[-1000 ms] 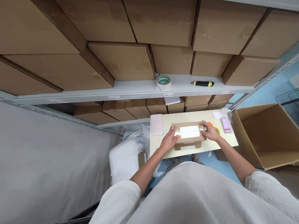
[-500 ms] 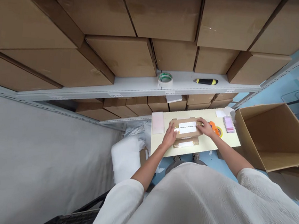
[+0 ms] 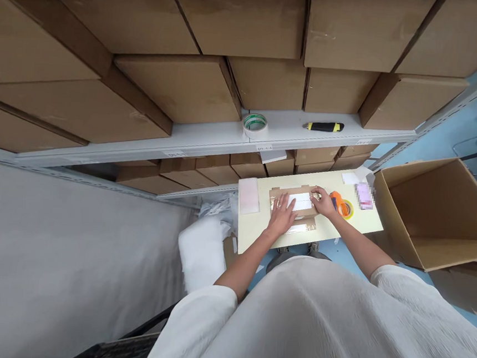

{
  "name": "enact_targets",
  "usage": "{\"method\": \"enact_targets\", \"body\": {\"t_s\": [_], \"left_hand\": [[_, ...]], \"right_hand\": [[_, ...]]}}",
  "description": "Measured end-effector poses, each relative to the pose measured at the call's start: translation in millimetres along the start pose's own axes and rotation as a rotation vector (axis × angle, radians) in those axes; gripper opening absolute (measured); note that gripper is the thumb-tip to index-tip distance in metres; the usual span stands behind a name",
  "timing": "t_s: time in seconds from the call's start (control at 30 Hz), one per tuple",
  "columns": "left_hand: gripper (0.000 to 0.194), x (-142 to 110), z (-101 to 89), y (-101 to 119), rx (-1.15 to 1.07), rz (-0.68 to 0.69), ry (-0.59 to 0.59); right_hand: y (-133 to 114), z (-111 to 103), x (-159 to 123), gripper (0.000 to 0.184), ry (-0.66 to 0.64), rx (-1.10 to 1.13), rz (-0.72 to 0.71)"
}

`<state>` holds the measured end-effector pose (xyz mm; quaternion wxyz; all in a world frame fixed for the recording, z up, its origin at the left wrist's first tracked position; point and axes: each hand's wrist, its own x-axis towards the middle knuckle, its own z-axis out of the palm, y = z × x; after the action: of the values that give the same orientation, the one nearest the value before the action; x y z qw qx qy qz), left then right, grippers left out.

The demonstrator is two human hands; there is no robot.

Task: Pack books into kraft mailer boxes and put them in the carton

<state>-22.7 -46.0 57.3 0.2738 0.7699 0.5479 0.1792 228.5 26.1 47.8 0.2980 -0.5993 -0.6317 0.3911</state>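
Observation:
A small cardboard box [image 3: 307, 212] lies on the cream tabletop [image 3: 255, 228], its flaps spread and strips of clear tape along the left and near edges. White rectangular pieces [image 3: 301, 201] show in its middle, with a thin dark line between them. My left hand [image 3: 282, 215] rests flat across the left part of the box, fingers spread. At the right end, my right hand [image 3: 323, 202] has its fingers curled on the box's edge; the fingertips are small and partly hidden. Just right of that hand sits an orange tape dispenser [image 3: 338, 202] with a yellow-rimmed roll [image 3: 348, 209].
A pale foam sheet [image 3: 249, 195] lies at the table's left end. On the shelf above are a tape roll [image 3: 255, 125] and a black-and-yellow utility knife [image 3: 325, 126], before stacked cartons [image 3: 267, 84]. A large open carton [image 3: 447, 219] stands right; white packing foam [image 3: 201, 254] lies left.
My left hand has moved right, from the box's left side onto its top, and now lies flat. My right hand's fingers have curled more at the right end. The view has shifted slightly.

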Motion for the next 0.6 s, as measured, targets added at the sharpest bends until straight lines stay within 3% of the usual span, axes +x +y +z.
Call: {"method": "enact_targets", "body": {"t_s": [0.2,0.4,0.5,0.6], "left_hand": [[0.063,7,16.4,19,0.064,0.027,-0.063],[0.064,16,19.1,17,0.069,-0.020,-0.072],[0.065,24,18.5,16,0.062,-0.037,-0.076],[0.064,27,17.1,16,0.069,-0.046,-0.087]], "right_hand": [[13,-7,-9,0.044,0.008,-0.022,-0.020],[64,-56,-47,0.047,0.194,-0.300,0.225],[87,-70,-58,0.045,0.127,-0.439,0.374],[98,-67,-59,0.042,0.050,-0.475,0.421]]}}
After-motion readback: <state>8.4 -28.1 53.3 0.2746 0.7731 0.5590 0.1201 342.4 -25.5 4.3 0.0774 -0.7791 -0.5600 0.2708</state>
